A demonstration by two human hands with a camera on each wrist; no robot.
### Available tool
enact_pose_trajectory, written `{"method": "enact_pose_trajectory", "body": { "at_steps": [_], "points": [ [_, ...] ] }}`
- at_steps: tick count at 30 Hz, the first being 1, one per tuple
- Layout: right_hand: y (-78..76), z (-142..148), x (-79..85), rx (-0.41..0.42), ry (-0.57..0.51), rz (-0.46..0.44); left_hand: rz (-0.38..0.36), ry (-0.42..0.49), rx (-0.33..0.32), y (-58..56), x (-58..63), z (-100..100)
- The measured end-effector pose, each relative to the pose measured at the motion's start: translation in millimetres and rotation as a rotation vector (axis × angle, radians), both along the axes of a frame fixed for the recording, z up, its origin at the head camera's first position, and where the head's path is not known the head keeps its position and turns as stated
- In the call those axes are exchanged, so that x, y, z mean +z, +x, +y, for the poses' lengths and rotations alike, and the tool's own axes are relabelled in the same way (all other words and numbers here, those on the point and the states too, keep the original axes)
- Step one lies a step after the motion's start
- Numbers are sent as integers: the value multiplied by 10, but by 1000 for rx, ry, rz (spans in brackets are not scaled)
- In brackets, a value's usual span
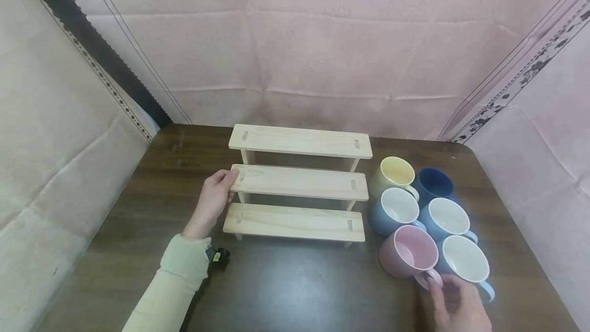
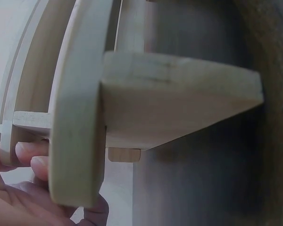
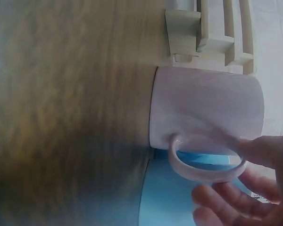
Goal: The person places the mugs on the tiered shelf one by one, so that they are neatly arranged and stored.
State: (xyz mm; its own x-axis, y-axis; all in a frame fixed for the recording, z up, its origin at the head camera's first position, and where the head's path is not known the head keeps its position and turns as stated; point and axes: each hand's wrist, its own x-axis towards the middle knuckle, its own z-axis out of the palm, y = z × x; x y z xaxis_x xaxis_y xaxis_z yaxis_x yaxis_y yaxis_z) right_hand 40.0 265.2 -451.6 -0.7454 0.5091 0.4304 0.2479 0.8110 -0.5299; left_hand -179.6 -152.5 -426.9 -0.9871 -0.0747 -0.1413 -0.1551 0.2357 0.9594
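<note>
My left hand (image 1: 213, 196) grips the left end of the middle step of a pale wooden three-step rack (image 1: 299, 181). In the left wrist view, the fingers (image 2: 32, 153) curl in behind a board's end. With my right hand (image 1: 461, 306) I pinch the handle of a pink mug (image 1: 392, 263) between thumb and fingers. The right wrist view shows that handle (image 3: 203, 175) with the thumb on its upper part and fingers below; the pink mug stands upright on the table. Right beside it is a light blue mug (image 3: 165, 197), white inside.
Behind the pink mug stand a blue mug (image 1: 380, 219), a yellow mug (image 1: 379, 183) and a dark blue mug (image 1: 433, 183). More light blue mugs line the right side. The dark wooden table (image 1: 295, 291) meets pale cloth walls (image 1: 322, 55) at the back and sides.
</note>
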Motion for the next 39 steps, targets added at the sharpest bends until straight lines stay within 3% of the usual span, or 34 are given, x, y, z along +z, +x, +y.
{"method": "enact_pose_trajectory", "body": {
  "at_steps": [10,19,22,28,32,39],
  "points": [
    [3,75,-138,49,-23,33,-9,15,0,26,15,13],
    [-15,12,-145,142,-196,62,-7,19,-8,24,14,7],
    [-13,-14,-127,130,-234,22,-11,24,-10,30,11,5],
    [-8,-83,-73,59,-337,-145,-7,24,-6,37,-3,2],
    [-9,-108,-63,36,-341,-190,-8,13,-8,37,-11,5],
    [-10,-108,-70,65,-232,-103,-10,24,-1,38,-18,10]
  ]
}}
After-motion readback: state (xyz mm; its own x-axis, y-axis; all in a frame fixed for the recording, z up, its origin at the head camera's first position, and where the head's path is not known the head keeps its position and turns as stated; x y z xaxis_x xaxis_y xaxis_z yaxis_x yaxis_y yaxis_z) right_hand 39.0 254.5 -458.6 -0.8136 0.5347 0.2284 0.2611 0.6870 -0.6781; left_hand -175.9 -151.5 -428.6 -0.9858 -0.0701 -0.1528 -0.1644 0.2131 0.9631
